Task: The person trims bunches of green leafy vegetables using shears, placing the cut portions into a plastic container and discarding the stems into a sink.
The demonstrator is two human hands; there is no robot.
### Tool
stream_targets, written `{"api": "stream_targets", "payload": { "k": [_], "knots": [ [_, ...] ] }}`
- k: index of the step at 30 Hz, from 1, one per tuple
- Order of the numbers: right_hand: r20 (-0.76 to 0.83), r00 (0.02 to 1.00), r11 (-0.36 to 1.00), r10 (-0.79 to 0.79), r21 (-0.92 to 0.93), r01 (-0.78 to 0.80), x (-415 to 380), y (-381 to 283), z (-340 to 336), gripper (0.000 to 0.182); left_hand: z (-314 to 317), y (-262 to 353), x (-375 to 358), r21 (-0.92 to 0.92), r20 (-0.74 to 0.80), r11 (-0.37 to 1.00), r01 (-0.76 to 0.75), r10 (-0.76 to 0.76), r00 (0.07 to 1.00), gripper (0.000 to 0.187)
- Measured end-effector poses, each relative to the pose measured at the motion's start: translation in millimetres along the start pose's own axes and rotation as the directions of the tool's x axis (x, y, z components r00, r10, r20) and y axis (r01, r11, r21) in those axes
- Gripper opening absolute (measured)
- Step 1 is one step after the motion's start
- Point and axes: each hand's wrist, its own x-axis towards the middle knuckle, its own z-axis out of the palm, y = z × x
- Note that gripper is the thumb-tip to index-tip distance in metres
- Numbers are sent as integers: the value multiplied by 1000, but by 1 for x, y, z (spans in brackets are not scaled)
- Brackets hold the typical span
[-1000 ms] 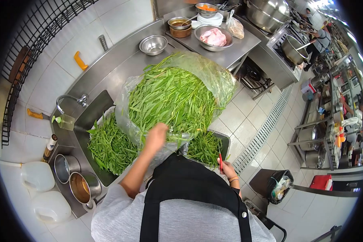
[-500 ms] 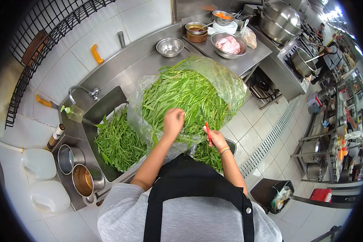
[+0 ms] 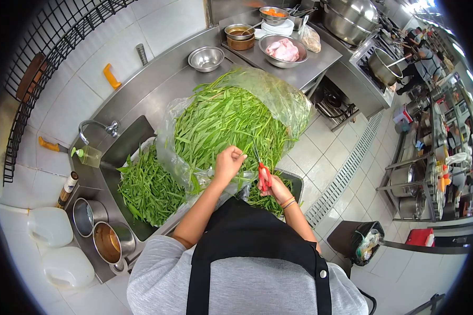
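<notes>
A big heap of long leafy greens (image 3: 231, 118) fills a clear plastic bag (image 3: 167, 142) in front of me. My right hand (image 3: 277, 190) grips red-handled scissors (image 3: 264, 176), their blades pointing up toward the heap. Just left of them, my left hand (image 3: 229, 164) is closed in a pinch over the near side of the greens. Whatever lies between its fingertips is too small to make out. Loose cut greens (image 3: 150, 189) fill the left sink basin (image 3: 142, 128). More greens (image 3: 265, 199) lie in a basin below my right hand, partly hidden by it.
Behind the bag are a metal bowl (image 3: 206, 59) and a bowl of raw meat (image 3: 294, 64). Pots (image 3: 102, 236) and plastic jugs (image 3: 50, 227) stand at left, near the faucet (image 3: 97, 126). A bin (image 3: 347, 236) is at lower right. People work farther off.
The scissors have turned so that their red handles and blades show more plainly. My left hand has shifted slightly right and down. The whole view has moved a little.
</notes>
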Motion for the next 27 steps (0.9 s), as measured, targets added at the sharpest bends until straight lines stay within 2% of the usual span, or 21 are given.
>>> {"api": "stream_targets", "payload": {
  "k": [2, 4, 7, 10, 11, 14, 16, 18, 20, 21, 23, 25, 27],
  "knots": [
    [26, 1000, 1000, 11, -3, -11, 1, 8, -1, 51, 2, -17, -7, -55, 46, 997, 45, -42, 998, 17],
    [76, 997, 998, -29, 55, 24, 5, 12, 1, 45, 0, -20, -14, -187, 137, 979, 79, -53, 989, 16],
    [75, 996, 999, -45, 4, 45, 8, 12, 7, 39, -2, -16, -22, -223, 135, 960, 168, -140, 981, 16],
    [50, 996, 994, -76, -72, 80, 23, 23, 7, 37, -5, -21, -20, -245, 126, 951, 191, -164, 978, 14],
    [43, 996, 995, -74, -68, 77, 27, 26, 5, 30, -7, -24, -18, -244, 128, 951, 189, -162, 979, 14],
    [76, 992, 986, -105, -123, 114, 28, 27, 0, 36, -19, -23, -5, -167, 32, 970, 178, -175, 984, 15],
    [85, 993, 994, -81, -66, 87, 19, 16, 3, 37, -27, -23, 12, 127, -274, 992, -12, 47, 961, 16],
    [99, 994, 999, -51, -9, 52, 15, 9, 7, 38, -31, -20, 30, 133, -288, 991, 22, 17, 958, 17],
    [47, 995, 996, -84, 9, 84, 18, 1, 8, 40, -28, -15, 49, 310, -293, 947, -82, 177, 940, 18],
    [23, 996, 995, -89, -52, 90, 23, -1, 8, 46, -26, -15, 58, 309, -292, 947, -86, 180, 939, 18],
    [1, 999, 997, -52, -48, 52, 30, -5, 7, 48, -21, -14, 73, 386, -276, 922, 34, 80, 958, 20],
    [-15, 1000, 999, 4, -47, -5, 37, -9, 6, 55, -22, -23, 81, 442, -215, 896, 45, 57, 975, 20],
    [-14, 1000, 999, -6, -51, 5, 39, -14, 7, 55, -23, -25, 87, 499, -152, 866, 44, 38, 988, 21]
  ]
}}
